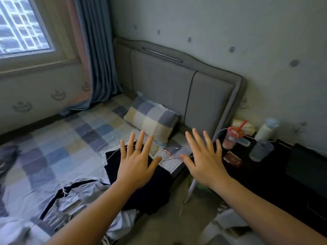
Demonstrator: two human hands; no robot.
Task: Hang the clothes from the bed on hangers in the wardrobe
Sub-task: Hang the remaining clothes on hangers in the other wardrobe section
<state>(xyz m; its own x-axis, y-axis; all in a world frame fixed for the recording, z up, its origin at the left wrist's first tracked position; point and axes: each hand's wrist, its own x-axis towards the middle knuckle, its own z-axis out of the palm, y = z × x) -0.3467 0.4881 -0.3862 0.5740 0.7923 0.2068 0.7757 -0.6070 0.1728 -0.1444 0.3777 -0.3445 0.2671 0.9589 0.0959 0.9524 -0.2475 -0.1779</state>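
Note:
Both hands are held out flat, fingers spread, over the near corner of the bed [58, 138]. My left hand [137, 163], with a ring on it, hovers above a dark navy garment [152, 188] lying at the bed's edge. My right hand [203, 161] is beside it, above the gap between bed and side table, holding nothing. Thin wire hangers [109, 144] lie on the checked sheet just beyond the dark garment. A light grey garment with dark trim [74, 197] is spread on the bed at lower left. No wardrobe is in view.
A checked pillow [152, 117] leans against the grey padded headboard [177, 80]. To the right stands a black side table [276, 174] with a red-lidded cup [231, 138], a white bottle [265, 129] and a grey cup [260, 151]. Curtain [99, 50] and window at far left.

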